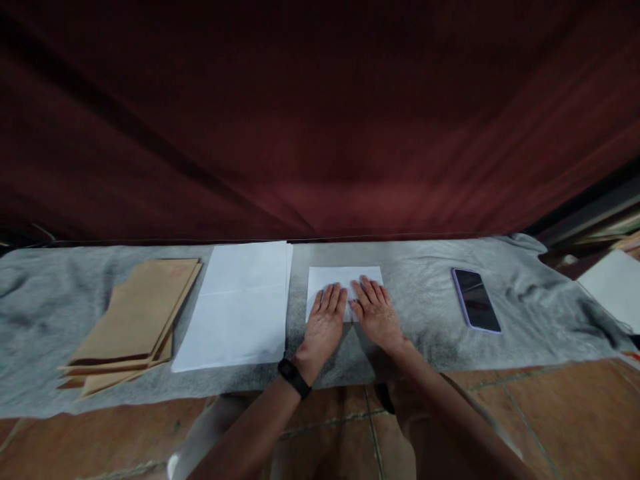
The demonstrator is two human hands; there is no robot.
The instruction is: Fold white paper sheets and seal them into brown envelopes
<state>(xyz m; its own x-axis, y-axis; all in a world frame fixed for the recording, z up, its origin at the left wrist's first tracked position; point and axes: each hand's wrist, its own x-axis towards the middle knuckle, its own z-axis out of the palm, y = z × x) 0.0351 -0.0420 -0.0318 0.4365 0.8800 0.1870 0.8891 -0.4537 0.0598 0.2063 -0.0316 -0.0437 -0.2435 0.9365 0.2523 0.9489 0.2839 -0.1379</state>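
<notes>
A small white sheet of paper [330, 275], possibly folded, lies flat on the grey cloth in front of me. My left hand [326, 320] rests palm down on its lower left part, fingers stretched out. On the lower right part lies my right hand [376, 312], also flat with the fingers spread. Both hands hide much of the paper's lower edge. Just left of it is a stack of larger white sheets [245, 307] with a faint crease across the top one.
Brown paper envelopes [143, 307] lie in an uneven pile at the left. A phone with a purple case [476, 300] is on the grey cloth [420, 267] to the right. Dark red fabric [320, 133] hangs behind. Tiled floor [565, 413] shows below the front edge.
</notes>
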